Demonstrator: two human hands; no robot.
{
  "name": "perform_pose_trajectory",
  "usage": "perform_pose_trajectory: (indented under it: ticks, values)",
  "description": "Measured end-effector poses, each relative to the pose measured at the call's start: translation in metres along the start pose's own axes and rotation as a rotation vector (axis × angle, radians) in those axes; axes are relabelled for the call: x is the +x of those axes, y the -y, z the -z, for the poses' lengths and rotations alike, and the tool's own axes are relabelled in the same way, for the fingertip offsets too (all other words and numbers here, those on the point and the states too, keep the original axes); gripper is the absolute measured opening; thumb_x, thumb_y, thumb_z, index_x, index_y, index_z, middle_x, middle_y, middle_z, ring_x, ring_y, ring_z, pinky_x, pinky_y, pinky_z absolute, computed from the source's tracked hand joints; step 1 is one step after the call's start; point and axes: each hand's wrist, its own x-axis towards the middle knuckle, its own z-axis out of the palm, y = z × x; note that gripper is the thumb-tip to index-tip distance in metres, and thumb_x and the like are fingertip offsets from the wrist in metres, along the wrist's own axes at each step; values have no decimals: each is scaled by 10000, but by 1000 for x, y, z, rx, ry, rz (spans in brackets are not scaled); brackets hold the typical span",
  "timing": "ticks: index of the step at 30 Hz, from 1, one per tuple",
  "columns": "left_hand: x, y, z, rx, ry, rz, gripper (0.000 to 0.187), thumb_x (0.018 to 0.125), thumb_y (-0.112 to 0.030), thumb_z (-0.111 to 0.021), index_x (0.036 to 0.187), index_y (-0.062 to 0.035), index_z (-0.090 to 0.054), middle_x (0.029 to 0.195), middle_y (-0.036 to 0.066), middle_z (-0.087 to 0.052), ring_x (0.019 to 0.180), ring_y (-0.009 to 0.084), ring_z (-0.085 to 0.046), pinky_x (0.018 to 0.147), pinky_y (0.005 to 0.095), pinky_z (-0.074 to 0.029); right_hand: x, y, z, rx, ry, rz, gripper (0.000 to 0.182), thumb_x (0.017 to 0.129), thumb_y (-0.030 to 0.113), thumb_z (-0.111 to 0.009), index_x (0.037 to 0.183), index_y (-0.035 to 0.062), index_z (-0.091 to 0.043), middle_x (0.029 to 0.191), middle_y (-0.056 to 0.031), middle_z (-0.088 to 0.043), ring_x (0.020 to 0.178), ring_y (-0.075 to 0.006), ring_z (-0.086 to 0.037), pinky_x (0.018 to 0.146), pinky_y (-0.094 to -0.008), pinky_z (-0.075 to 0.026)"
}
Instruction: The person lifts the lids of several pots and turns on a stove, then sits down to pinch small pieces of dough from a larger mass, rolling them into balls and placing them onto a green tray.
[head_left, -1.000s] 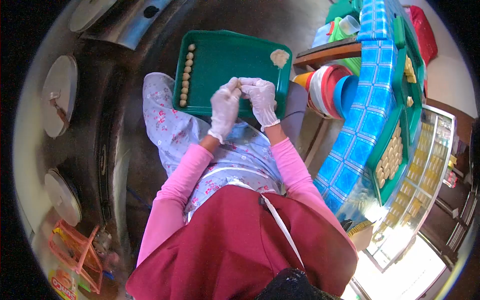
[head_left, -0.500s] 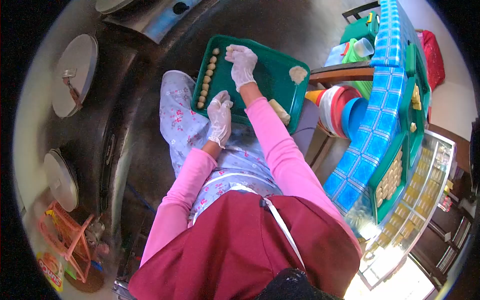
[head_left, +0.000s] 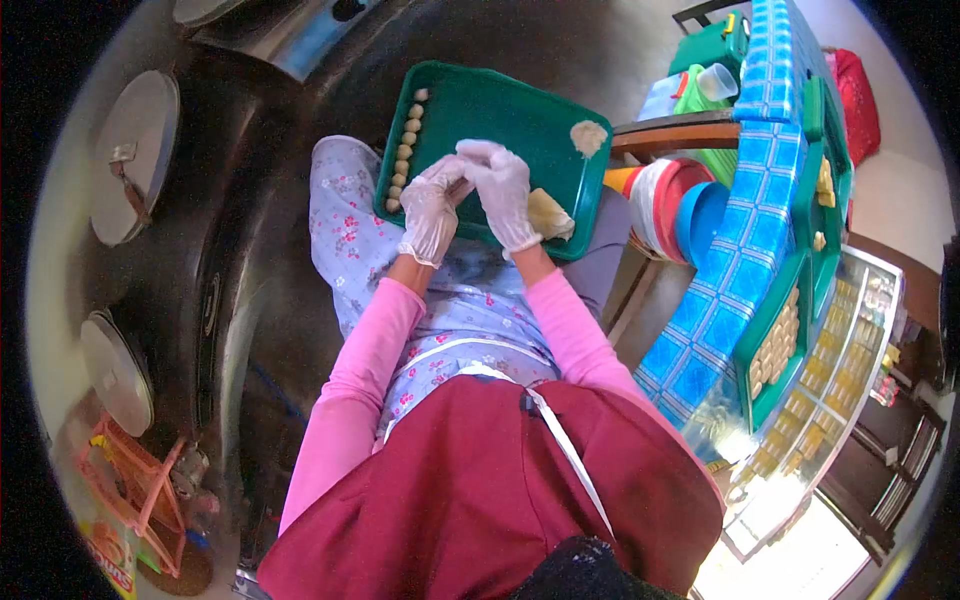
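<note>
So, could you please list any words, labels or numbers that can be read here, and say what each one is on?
Red and yellow packet at the lower left edge: printed red letters, cut off by the frame and too blurred to read.
Green tray, gloved left hand and right hand, blue tiled counter, round metal lids: no writing visible.

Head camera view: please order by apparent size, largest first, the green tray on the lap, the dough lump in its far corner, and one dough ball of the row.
1. green tray
2. dough lump
3. dough ball, clearly the smallest
</note>
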Motion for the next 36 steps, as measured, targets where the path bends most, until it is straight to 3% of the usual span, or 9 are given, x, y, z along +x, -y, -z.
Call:
perform_pose_trajectory:
  ticks: [2, 6, 9, 13, 16, 17, 20, 28, 36]
  values:
    - [-7, 7, -12, 42, -94, 82, 245, 876, -105, -663, 1075, 27, -609, 1007, 141, -676, 892, 235, -675, 805, 317, -541, -17, 2, 30, -52, 24, 85, 218, 820, 132, -654, 996, 25, -725, 994, -95, -727, 932, -177, -685, 821, -281, -518]
    - [-15, 24, -18, 183, -104, 193, 309, 851, -96, -705, 1103, 38, -587, 1021, 148, -670, 846, 238, -678, 779, 309, -552, -24, -8, 117, -755, -118, -51, 233, 806, 238, -624, 920, 75, -747, 887, -176, -697, 829, -304, -687, 735, -383, -527]
    - [-20, 42, -40, 208, -16, 280, 299, 866, -81, -680, 1113, 47, -572, 948, 130, -675, 847, 225, -677, 750, 309, -555, -30, -12, 143, -1095, 230, 29, 220, 759, 240, -617, 838, 73, -738, 805, -199, -665, 770, -362, -661, 671, -426, -515]
    - [-10, 89, -43, 152, 136, 325, 194, 882, -91, -654, 1021, 39, -616, 868, 98, -669, 795, 178, -652, 712, 278, -524, -29, -18, 141, -1040, 146, 87, 181, 681, 220, -661, 771, 75, -722, 756, -185, -657, 713, -359, -650, 634, -444, -500]
    - [3, 110, -31, 202, 264, 333, 145, 897, -101, -635, 967, 25, -637, 883, 94, -668, 754, 161, -630, 708, 264, -509, -25, -5, 156, -561, 144, -129, 151, 665, 185, -697, 745, 60, -726, 687, -132, -676, 623, -271, -652, 595, -401, -496]
    - [5, 114, -27, 190, 276, 322, 146, 899, -99, -632, 976, 25, -634, 892, 96, -669, 769, 164, -635, 717, 268, -515, -29, 2, 166, -122, 184, -323, 139, 712, 128, -715, 799, 20, -726, 700, -62, -689, 602, -146, -625, 568, -310, -484]
    - [2, 106, -31, 131, 215, 344, 170, 903, -92, -632, 1021, 31, -618, 944, 105, -671, 825, 180, -652, 760, 284, -531, -36, 40, 170, 455, 155, -400, 166, 771, 63, -711, 908, -30, -707, 777, -50, -697, 641, -92, -605, 581, -245, -471]
    - [-24, 58, -52, 240, 81, 284, 399, 864, -48, -677, 1231, 48, -551, 1145, 104, -637, 974, 185, -639, 847, 283, -528, -44, 17, 132, 185, -100, -304, 202, 788, 64, -740, 973, -12, -712, 836, -52, -707, 638, -72, -590, 580, -221, -460]
    - [-30, 43, -51, 341, 41, 205, 351, 859, -86, -694, 1170, 51, -603, 1107, 102, -665, 960, 171, -651, 821, 268, -528, -43, 8, 104, 76, -22, -197, 158, 785, 90, -729, 908, -10, -723, 897, -59, -702, 794, -119, -634, 717, -244, -491]
